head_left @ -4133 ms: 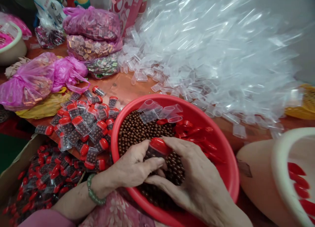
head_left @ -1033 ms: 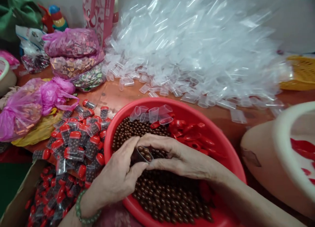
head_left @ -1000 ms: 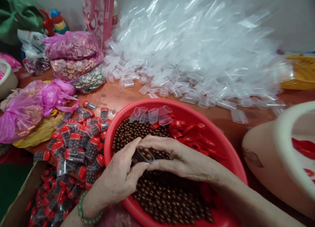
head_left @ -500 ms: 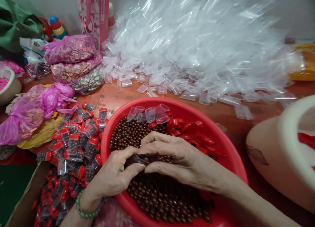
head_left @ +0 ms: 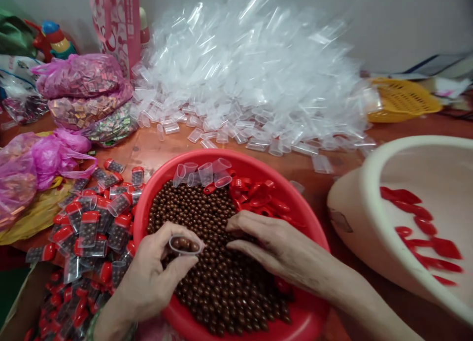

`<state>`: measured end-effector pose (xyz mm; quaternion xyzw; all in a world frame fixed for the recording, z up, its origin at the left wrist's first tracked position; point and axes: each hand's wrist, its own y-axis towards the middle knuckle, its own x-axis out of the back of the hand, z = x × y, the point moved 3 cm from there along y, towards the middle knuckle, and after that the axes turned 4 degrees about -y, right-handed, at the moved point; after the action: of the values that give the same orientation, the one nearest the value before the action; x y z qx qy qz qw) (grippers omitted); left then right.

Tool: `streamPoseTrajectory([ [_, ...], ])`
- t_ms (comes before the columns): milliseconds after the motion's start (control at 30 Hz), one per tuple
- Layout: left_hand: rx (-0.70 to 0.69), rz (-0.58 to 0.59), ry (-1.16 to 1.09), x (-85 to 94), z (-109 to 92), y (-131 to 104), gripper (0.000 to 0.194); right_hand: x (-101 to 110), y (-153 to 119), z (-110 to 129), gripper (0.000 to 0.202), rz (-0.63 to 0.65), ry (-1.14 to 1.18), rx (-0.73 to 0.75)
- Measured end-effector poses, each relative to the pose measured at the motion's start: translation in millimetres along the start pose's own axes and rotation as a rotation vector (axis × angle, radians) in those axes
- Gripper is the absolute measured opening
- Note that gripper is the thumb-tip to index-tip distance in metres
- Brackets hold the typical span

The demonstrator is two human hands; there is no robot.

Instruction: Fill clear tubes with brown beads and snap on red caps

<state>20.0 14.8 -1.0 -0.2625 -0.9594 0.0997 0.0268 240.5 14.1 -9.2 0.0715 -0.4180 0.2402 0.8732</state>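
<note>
Between the thumb and fingers of my left hand is a clear plastic container, its oval mouth facing up and brown balls inside. My right hand is over the brown balls in the red basin, thumb and fingers apart, with nothing visible between them. Red caps lie at the basin's right side. Several empty clear containers rest at its far edge.
Filled, red-capped containers pile up on the left. A large heap of clear containers stands behind. To the right are a cream tub with red pieces and a yellow basket. Pink bags sit at the back left.
My hands have moved apart; the right hand has come off the container, which stays in my left hand with its mouth now visible. The view has turned to the right.
</note>
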Motion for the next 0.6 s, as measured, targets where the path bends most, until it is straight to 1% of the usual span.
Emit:
streamPoseTrajectory([
  [100,-0.085,-0.001,0.069,0.2,-3.6,-2.8,0.01,13.8,-7.8,-16.9,0.007,-0.127,-0.093,-0.11],
  [167,-0.136,-0.016,0.107,0.7,-2.9,-2.0,0.011,19.7,-9.8,-24.7,0.01,-0.175,-0.191,-0.157],
  [233,-0.158,-0.028,0.134,0.9,-1.4,0.4,0.013,19.6,-8.0,-28.9,0.011,-0.151,-0.282,-0.168],
  [300,-0.169,-0.014,0.157,-0.3,-1.1,3.9,0.012,14.8,-3.1,-31.5,0.011,-0.106,-0.379,-0.187],
  [367,-0.171,0.005,0.177,-2.2,-1.6,7.6,0.012,7.4,3.5,-34.3,0.009,-0.058,-0.492,-0.25],
  [433,-0.17,-0.001,0.173,-3.7,-2.3,10.8,0.012,-0.9,10.7,-36.7,0.011,-0.026,-0.571,-0.32],
  [600,-0.164,-0.017,0.108,-6.4,-1.6,14.6,0.013,-18.0,25.9,-39.7,0.017,0.002,-0.566,-0.374],
])
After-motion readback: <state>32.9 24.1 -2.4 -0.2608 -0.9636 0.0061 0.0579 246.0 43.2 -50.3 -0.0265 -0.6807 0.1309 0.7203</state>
